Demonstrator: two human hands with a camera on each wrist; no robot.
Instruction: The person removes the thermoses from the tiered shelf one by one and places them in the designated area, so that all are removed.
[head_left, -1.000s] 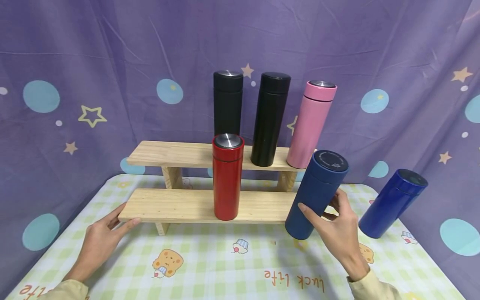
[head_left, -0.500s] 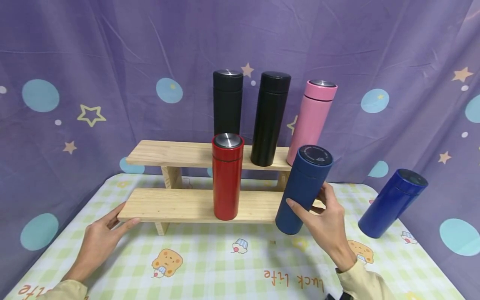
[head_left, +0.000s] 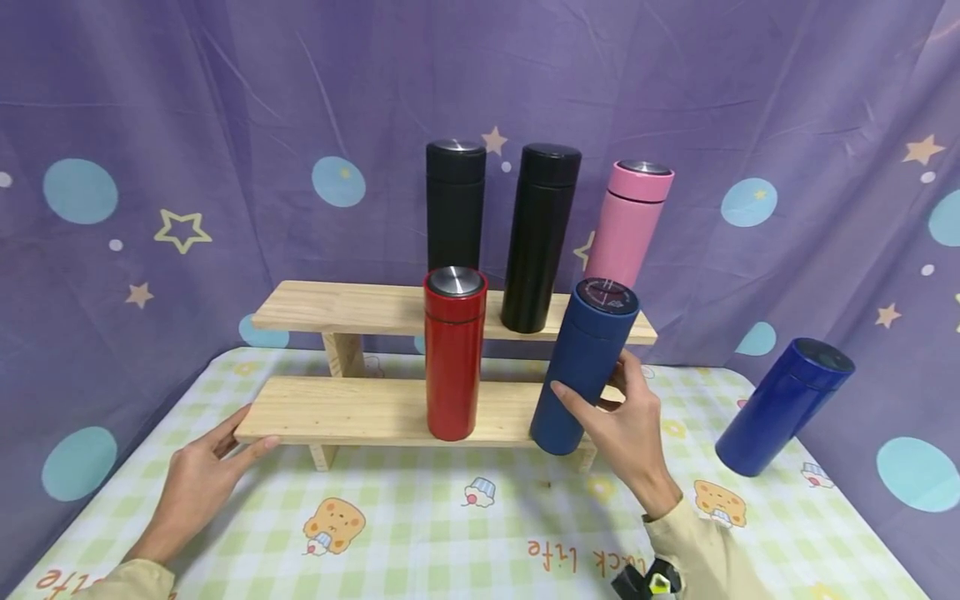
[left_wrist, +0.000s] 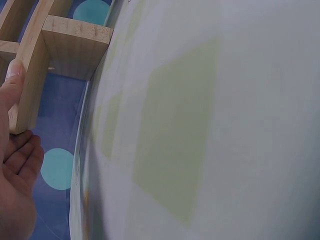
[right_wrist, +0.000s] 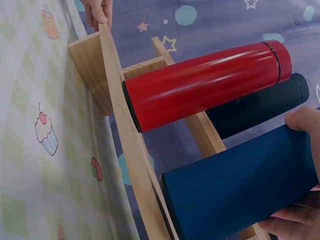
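My right hand (head_left: 628, 437) grips a matte dark blue thermos flask (head_left: 579, 371) round its lower half, thumb in front and fingers behind. The flask leans slightly to the right, its base overlapping the front edge of the lower board in the head view. In the right wrist view, the base of the blue flask (right_wrist: 235, 187) is close to that board. The left hand (head_left: 201, 479) pinches the left end of the two-tier wooden display stand (head_left: 330, 408), thumb at the front edge. A glossy red flask (head_left: 455, 367) stands mid-way along the lower board.
Two black flasks (head_left: 456, 208) (head_left: 542, 242) and a pink flask (head_left: 632, 221) stand on the upper board (head_left: 341, 307). A shiny blue flask (head_left: 783, 407) stands on the checked tablecloth (head_left: 420, 533) at right. Behind hangs a purple curtain (head_left: 247, 100).
The right hand has carried the dark blue flask leftward and slightly up, from the lower board's right end toward the red flask. My left hand has stayed on the stand.
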